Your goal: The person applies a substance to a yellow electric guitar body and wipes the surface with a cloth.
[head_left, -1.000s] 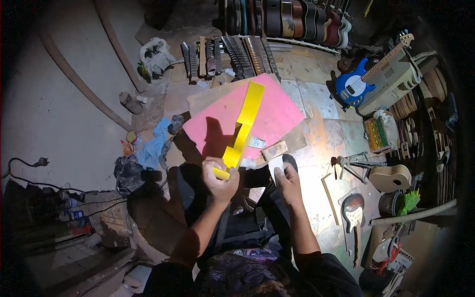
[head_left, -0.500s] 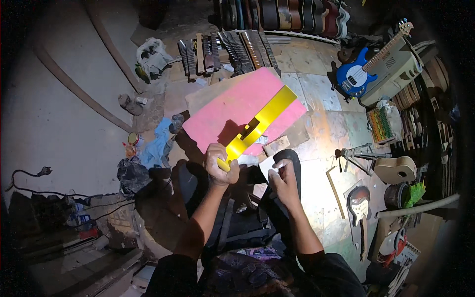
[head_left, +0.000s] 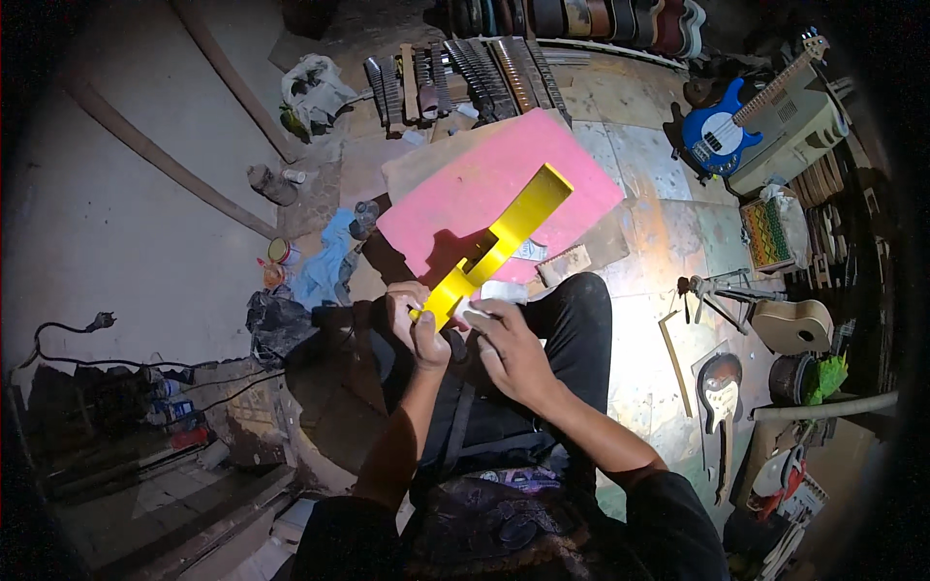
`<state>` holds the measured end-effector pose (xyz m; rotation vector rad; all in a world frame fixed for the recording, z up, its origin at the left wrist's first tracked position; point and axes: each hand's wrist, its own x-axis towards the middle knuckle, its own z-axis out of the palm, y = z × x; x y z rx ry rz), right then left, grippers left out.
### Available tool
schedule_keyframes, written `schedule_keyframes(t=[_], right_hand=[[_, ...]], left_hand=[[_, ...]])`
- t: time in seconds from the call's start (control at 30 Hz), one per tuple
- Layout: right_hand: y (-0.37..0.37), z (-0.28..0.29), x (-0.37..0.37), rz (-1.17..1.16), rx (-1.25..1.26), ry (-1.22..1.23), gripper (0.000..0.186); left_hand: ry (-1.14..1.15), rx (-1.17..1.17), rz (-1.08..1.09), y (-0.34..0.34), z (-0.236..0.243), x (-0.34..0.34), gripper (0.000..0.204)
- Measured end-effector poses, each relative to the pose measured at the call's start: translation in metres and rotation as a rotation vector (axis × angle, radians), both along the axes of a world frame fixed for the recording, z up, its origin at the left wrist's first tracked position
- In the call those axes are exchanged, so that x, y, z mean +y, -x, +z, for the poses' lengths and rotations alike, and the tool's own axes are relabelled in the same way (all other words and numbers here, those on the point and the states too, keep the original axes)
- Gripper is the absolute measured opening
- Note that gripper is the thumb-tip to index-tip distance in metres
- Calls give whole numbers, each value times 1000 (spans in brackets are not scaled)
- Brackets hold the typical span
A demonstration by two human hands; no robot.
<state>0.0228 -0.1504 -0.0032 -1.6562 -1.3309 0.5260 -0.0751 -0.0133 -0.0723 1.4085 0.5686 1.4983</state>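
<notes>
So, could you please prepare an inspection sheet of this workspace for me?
Surface: pink sheet lying over a brown board.
Job's things: yellow piece raised over the sheet's near side; white pad at its near end, seemingly touching.
Clutter: blue cloth, can and white bag on the left.
Hands: left hand grips the yellow piece; right hand holds the white pad.
Cables: black cable on the left, its plug loose.
Surroundings: blue guitar on the right; row of guitar bodies at the far end.
</notes>
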Motion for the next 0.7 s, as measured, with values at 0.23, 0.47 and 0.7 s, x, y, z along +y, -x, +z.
schedule_keyframes(t=[0.23, 0.47, 0.7], right_hand=[[1, -7, 34, 90, -171, 284, 58], [-2, -38, 31, 96, 9, -44, 59], [1, -17, 35, 168, 70, 86, 63]], left_hand=[[222, 10, -171, 6, -7, -10, 78], [198, 73, -133, -5, 14, -16, 99], [132, 103, -145, 0, 7, -18, 104]])
